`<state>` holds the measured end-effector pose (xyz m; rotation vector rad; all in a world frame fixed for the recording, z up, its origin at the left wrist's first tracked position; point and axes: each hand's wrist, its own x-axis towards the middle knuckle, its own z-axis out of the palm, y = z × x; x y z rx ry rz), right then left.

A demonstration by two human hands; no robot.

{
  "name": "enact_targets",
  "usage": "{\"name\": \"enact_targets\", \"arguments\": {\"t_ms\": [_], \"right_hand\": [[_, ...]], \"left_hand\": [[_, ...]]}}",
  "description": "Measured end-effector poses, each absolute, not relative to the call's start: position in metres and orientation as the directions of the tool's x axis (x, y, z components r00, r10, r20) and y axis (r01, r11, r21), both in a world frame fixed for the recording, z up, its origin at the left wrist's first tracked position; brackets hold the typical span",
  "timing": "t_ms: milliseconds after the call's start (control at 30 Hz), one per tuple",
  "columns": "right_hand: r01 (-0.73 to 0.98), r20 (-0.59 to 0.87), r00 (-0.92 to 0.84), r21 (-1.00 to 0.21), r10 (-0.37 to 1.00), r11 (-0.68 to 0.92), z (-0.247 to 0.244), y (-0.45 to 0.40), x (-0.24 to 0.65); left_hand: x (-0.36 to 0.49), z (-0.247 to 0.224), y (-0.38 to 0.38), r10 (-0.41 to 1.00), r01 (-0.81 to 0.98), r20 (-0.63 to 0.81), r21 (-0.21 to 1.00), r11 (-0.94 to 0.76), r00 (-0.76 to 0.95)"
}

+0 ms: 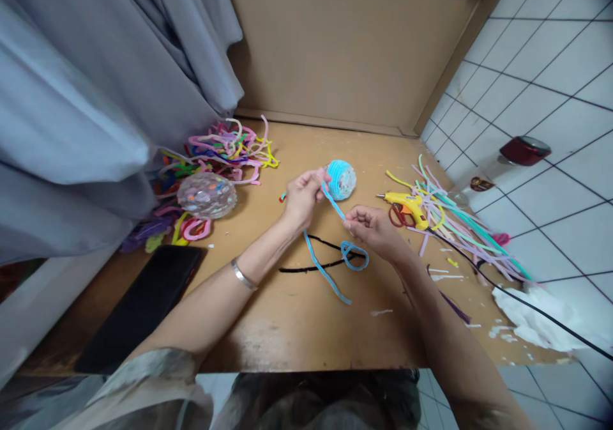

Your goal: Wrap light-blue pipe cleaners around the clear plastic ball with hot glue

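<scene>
Head camera: the left hand (306, 197) is closed, its fingertips pinching a light blue pipe cleaner (334, 201) just beside a clear ball (341, 179) that has a blue band around it; whether the fingers touch the ball cannot be told. The right hand (371, 227) pinches the same pipe cleaner to the right and slightly nearer, so that a short piece runs between the two hands. The ball sits at the middle of the table (287, 334).

On the near side of the hands, a blue strand (320, 267) and a blue loop (355, 255) lie over or beside black pipe cleaners (301, 270).

To the left, a second clear ball (207, 195) with coloured spots rests against a tangled pile of colourful pipe cleaners (225, 145). A black phone-like slab (143, 308) lies nearer, by the grey curtain (96, 98).

To the right, a yellow glue gun (407, 206) lies by red-handled scissors (396, 215) and a spread of straight pastel pipe cleaners (472, 225). Its black cord (527, 302) crosses crumpled white tissue (536, 321) at the near right. A clear container with a dark red lid (525, 151) stands farther back.
</scene>
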<state>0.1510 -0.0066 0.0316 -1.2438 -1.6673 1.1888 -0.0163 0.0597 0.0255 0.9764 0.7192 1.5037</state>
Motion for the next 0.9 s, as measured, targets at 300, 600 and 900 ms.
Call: {"name": "enact_targets", "arguments": {"t_ms": [300,600,900], "right_hand": [[0.317,0.036,-0.164,-0.944,0.986,0.087,0.018,-0.011,0.163],[0.309,-0.090,-0.329,-0.951,0.940,0.018,0.022,-0.022,0.149],[0.339,0.033,-0.331,-0.929,0.943,0.152,0.020,-0.028,0.138]], "left_hand": [[-0.048,0.032,0.080,0.956,-0.336,0.225,0.900,-0.278,-0.186],[-0.021,0.024,0.047,0.878,-0.030,0.469,0.880,-0.474,-0.094],[-0.023,0.030,0.057,0.994,-0.493,0.091,0.864,-0.108,-0.058]]}}
